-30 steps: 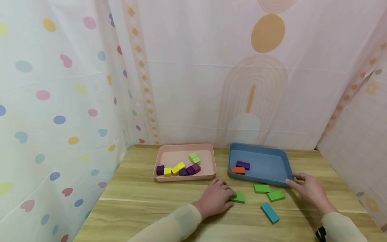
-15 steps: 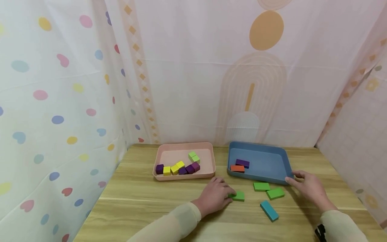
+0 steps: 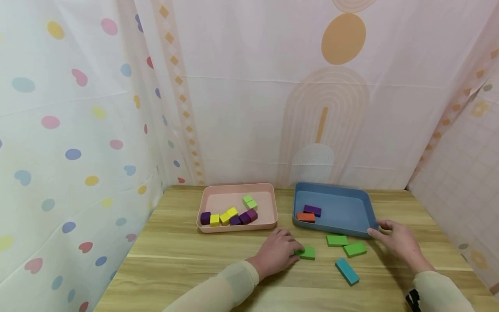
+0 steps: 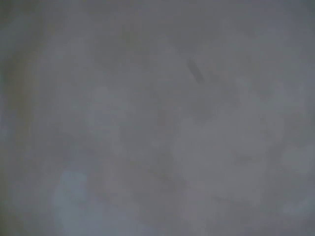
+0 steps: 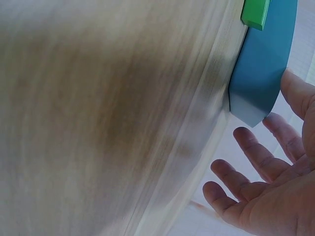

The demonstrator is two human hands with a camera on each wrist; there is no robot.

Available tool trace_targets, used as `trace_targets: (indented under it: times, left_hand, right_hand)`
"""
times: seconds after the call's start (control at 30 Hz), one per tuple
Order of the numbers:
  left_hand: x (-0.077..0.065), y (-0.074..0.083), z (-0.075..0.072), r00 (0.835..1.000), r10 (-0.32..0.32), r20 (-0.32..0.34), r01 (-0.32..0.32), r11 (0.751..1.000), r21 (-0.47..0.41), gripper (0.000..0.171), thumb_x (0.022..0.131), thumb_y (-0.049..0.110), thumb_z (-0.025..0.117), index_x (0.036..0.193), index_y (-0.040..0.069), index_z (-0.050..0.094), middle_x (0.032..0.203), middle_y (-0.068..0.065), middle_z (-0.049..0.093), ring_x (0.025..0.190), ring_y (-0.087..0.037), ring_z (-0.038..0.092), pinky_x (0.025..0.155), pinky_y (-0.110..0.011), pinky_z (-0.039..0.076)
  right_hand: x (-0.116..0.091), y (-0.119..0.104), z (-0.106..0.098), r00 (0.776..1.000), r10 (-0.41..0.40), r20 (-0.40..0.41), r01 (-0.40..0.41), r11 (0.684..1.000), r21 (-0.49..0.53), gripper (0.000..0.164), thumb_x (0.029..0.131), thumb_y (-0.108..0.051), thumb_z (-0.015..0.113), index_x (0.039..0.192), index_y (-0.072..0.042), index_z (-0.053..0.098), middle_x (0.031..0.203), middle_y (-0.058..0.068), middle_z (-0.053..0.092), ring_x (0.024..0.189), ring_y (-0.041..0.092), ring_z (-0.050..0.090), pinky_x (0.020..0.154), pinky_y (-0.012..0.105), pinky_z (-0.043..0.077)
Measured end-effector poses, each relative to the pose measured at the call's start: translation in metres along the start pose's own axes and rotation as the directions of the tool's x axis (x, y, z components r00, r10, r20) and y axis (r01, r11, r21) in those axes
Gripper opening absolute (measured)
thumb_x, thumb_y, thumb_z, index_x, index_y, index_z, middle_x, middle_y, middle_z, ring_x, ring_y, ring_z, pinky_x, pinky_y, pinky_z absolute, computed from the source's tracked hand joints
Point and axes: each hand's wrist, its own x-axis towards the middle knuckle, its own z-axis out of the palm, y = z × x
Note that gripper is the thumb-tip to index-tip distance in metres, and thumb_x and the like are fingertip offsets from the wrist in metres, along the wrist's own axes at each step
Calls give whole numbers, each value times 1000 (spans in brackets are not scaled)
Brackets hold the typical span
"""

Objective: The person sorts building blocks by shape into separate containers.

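Observation:
In the head view my left hand [image 3: 276, 253] rests on the table, with index finger and thumb at the left end of a green block [image 3: 308, 253], pinching it. Part of that block lies under the fingers. My right hand [image 3: 399, 242] holds the front right corner of the blue tray [image 3: 351, 229] between thumb and index finger. From the right wrist, the thumb touches the tray wall [image 5: 263, 73] while the other fingers spread below the corner. A purple block [image 3: 312, 211] and an orange block [image 3: 306, 217] lie inside that tray. The left wrist view is a grey blur.
Two more green blocks, one nearer the tray [image 3: 337, 241] and one by its right [image 3: 355, 249], lie on the table. A turquoise block [image 3: 347, 271] sits in front. The pink tray [image 3: 238, 230] holds several purple, yellow and light green cubes. A curtain [image 3: 241, 130] hangs behind.
The head view has shifted slightly. Both hands, the blocks and the trays stay practically where they were.

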Motion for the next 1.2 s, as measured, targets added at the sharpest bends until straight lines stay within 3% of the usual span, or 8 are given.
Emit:
trace_targets:
  times: [0.37, 0.57, 0.73, 0.93, 1.2]
  left_hand:
    - [1, 1, -1, 1000, -1, -1, 1, 1000, -14, 21, 92, 36, 72, 112, 29, 74, 109, 17, 69, 109, -10, 53, 99, -34, 39]
    - [8, 2, -10, 999, -33, -14, 32, 999, -23, 23, 94, 35, 70, 115, 29, 74, 114, 14, 69, 111, -13, 54, 101, -37, 40]
    - [23, 1, -20, 995, -70, -68, 69, 998, -15, 24, 93, 35, 70, 117, 29, 74, 113, 14, 69, 110, -12, 55, 102, -37, 40]
    - [52, 3, -27, 983, -117, -144, 122, 992, 27, 23, 93, 36, 71, 115, 29, 74, 112, 13, 70, 108, -13, 55, 104, -38, 40]
    - [78, 6, -26, 974, -197, -113, 206, 976, 75, 24, 94, 42, 67, 115, 33, 74, 109, 14, 70, 103, -11, 53, 96, -35, 41]
  right_hand:
    - [-1, 3, 1, 1000, 4, -2, -4, 1000, 1, 75, 94, -53, 62, 134, 10, 52, 130, 35, 54, 113, 52, 54, 84, 59, 48]
    - [-1, 2, 1, 1000, 9, 4, -9, 1000, 4, 75, 94, -53, 62, 135, 10, 52, 131, 35, 54, 114, 52, 54, 84, 59, 49]
    - [0, 2, 1, 1000, 7, 3, -7, 1000, -2, 77, 94, -54, 61, 135, 10, 52, 131, 35, 54, 114, 52, 54, 84, 59, 49]
    - [-1, 2, 2, 1000, -1, -7, 1, 1000, 7, 75, 94, -53, 62, 135, 10, 52, 132, 34, 54, 114, 51, 55, 84, 58, 49]
    - [0, 1, 2, 1000, 2, -7, -2, 1000, 11, 73, 95, -49, 63, 134, 11, 52, 134, 33, 53, 114, 50, 55, 85, 57, 49]
